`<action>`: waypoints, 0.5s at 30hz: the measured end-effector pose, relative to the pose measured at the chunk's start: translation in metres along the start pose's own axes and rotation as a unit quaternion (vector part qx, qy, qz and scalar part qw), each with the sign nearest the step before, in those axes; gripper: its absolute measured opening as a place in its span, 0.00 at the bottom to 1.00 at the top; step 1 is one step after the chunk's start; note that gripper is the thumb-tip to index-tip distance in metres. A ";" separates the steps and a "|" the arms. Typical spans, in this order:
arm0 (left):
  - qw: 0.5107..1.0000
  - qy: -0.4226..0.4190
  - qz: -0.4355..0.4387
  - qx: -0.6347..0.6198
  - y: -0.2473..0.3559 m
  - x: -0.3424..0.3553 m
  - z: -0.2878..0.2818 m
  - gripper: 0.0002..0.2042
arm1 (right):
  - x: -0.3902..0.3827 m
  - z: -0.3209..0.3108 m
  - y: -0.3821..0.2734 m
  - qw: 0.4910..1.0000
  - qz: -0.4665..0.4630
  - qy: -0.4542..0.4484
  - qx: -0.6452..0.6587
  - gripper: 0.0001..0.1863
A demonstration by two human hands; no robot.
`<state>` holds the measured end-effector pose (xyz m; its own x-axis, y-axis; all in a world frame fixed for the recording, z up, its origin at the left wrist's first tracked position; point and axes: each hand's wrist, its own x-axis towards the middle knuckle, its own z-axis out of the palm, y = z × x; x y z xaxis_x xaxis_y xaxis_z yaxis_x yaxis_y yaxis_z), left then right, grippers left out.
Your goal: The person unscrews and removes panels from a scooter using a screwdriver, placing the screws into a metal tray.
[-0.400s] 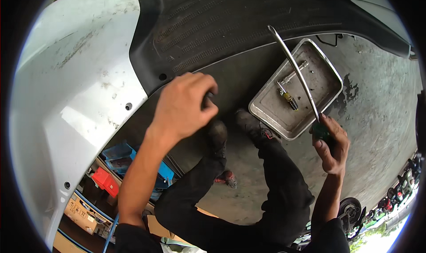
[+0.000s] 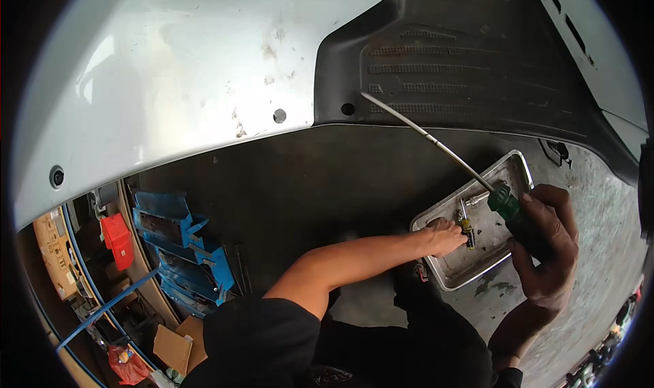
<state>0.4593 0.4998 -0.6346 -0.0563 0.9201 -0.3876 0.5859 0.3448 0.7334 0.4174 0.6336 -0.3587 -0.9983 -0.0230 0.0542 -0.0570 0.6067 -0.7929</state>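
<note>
A: Where is the long screwdriver (image 2: 503, 201)?
B: It is in the air, with its green handle gripped by the right hand (image 2: 550, 241). Its long axis goes from this hand toward the upper left, and the tip shows in front of the black panel (image 2: 443, 68), just right of a round hole (image 2: 348, 109). I cannot tell whether the tip touches the panel.

A: And the left hand (image 2: 447, 237)?
B: It is down at the metal tray (image 2: 487, 248), the arm crossing in front of the body. Its fingertips are at the handle of a small yellow and black screwdriver (image 2: 467, 231), but I cannot tell if they are closed on it.

A: How does this small one lie?
B: Inside the tray, just right of the left hand, which is the nearer one. Its handle points to the person and its shaft away, near a silver tool (image 2: 479, 198).

A: Which edges are around?
B: The tray's raised rim is close under the left wrist. Beyond the tray is the panel's lower edge, and left of it open floor (image 2: 272, 177) extends toward a blue rack (image 2: 163, 218).
</note>
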 end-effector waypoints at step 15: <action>0.917 0.382 -0.040 0.113 0.029 -0.248 -0.270 0.16 | 0.160 0.035 -0.078 0.907 -0.240 0.240 0.248 0.20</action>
<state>0.2716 0.3320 -0.3664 -0.6048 0.7854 0.1321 0.7030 0.4485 0.5519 0.2620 0.5544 -0.3093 -0.7414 0.2310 0.6300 -0.6028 0.1832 -0.7766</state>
